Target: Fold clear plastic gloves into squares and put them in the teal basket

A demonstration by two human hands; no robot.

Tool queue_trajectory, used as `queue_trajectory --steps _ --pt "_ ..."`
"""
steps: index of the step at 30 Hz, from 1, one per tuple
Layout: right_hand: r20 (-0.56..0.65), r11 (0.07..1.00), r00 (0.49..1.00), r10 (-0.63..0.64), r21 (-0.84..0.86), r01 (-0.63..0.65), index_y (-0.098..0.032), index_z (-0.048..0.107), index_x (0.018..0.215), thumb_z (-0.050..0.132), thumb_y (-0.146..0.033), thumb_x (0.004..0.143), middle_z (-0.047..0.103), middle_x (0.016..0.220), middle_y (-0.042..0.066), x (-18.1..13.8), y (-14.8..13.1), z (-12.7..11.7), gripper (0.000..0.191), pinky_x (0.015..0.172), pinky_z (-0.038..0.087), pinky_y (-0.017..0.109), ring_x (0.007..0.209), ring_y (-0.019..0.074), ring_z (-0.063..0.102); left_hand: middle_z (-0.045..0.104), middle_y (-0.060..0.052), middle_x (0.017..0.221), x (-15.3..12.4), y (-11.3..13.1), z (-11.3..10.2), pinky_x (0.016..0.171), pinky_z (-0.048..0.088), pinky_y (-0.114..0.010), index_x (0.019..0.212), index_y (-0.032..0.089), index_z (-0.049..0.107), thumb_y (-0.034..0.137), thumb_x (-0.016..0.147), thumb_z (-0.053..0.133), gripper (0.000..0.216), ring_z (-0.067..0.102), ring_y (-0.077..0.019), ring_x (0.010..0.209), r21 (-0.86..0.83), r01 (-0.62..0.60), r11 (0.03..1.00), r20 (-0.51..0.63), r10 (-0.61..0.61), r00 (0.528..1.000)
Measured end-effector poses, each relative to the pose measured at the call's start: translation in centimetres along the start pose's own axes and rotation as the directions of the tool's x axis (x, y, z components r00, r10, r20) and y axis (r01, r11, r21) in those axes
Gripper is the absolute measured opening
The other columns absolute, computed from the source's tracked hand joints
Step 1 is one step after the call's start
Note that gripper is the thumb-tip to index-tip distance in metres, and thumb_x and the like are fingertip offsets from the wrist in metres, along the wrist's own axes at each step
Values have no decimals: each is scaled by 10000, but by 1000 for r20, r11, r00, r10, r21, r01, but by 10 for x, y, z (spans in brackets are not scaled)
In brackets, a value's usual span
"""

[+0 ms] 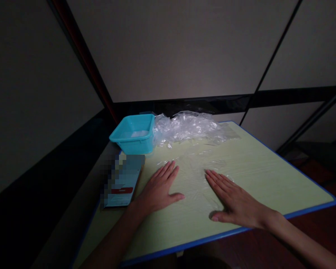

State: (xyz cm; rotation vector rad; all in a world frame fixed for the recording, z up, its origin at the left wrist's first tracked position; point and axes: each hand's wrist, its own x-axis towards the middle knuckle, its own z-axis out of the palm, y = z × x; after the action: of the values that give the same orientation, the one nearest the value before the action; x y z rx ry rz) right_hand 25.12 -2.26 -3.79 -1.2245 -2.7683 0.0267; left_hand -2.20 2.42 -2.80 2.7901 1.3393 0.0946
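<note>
A thin clear plastic bag lies spread flat on the pale yellow table. My left hand rests palm down at the bag's left side, thumb stretched toward the middle. On its right side my right hand lies flat too, fingers pointing away and to the left, thumb apart. Neither hand holds anything. The bag's outline is hard to make out against the tabletop. Behind it sits a crumpled heap of clear plastic, close against the blue basin.
The light-blue plastic basin stands at the back left with something white inside. In front of it, left of my left hand, lies a tablet or phone, partly blurred out. A blue edge strip borders the table. Wall panels rise behind.
</note>
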Motion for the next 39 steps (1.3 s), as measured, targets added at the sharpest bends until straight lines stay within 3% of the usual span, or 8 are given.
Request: queue_trajectory --steps 5,12,19,29,33,37,39 --pt "8 999 1000 -1 50 1 -53 52 1406 415 -705 731 88 1448 182 -1 1 -2 1006 1050 250 465 1319 315 125 133 -154 1462 -1 -1 2 1081 163 -372 1372 96 226 588 759 502 833 92 -247 1345 11 -3 1000 -2 3 1000" --pt "-18 998 999 38 56 -37 -60 67 1408 382 -535 854 130 1448 162 0 -2 -4 795 1063 243 435 1324 279 128 138 -146 1463 -1 -3 4 1085 155 -369 1370 110 232 621 765 467 826 97 -243 1345 17 -14 1000 -22 15 1000" --pt "-35 1000 999 -2 -13 1 -78 43 1409 400 -561 836 148 1438 181 -1 -2 -4 830 1037 294 441 1310 298 167 117 -182 1457 -2 -4 3 1083 165 -354 1368 47 184 645 748 452 902 73 -247 1345 7 -7 1000 8 7 1000" --pt "-69 1000 998 -5 -3 5 -94 2 1406 409 -570 827 114 1449 156 -2 -1 1 852 1045 281 439 1312 304 169 91 -186 1460 -11 -15 -8 1080 168 -385 1379 69 97 558 760 491 881 52 -241 1345 -46 31 998 17 -30 999" --pt "-101 1000 995 -5 6 6 -110 3 1407 423 -565 822 128 1453 136 -2 -1 2 851 1048 280 434 1310 302 185 60 -166 1468 -2 20 -18 1094 123 -373 1385 62 67 546 822 411 819 5 -215 1348 -45 -14 999 -102 10 995" --pt "-114 1000 993 -23 -12 22 -88 5 1401 427 -542 828 139 1447 158 -2 0 5 844 1045 286 442 1310 301 188 51 -178 1465 21 71 -11 1098 99 -352 1375 18 113 606 836 315 823 -28 -230 1344 -53 -159 986 -103 153 983" --pt "-120 999 992 -34 -18 32 -84 1 1399 421 -525 836 143 1444 164 -2 1 7 830 1045 288 444 1312 294 188 59 -176 1464 29 84 -3 1096 100 -356 1373 11 111 603 850 269 806 -28 -230 1343 -65 -208 976 -74 203 976"
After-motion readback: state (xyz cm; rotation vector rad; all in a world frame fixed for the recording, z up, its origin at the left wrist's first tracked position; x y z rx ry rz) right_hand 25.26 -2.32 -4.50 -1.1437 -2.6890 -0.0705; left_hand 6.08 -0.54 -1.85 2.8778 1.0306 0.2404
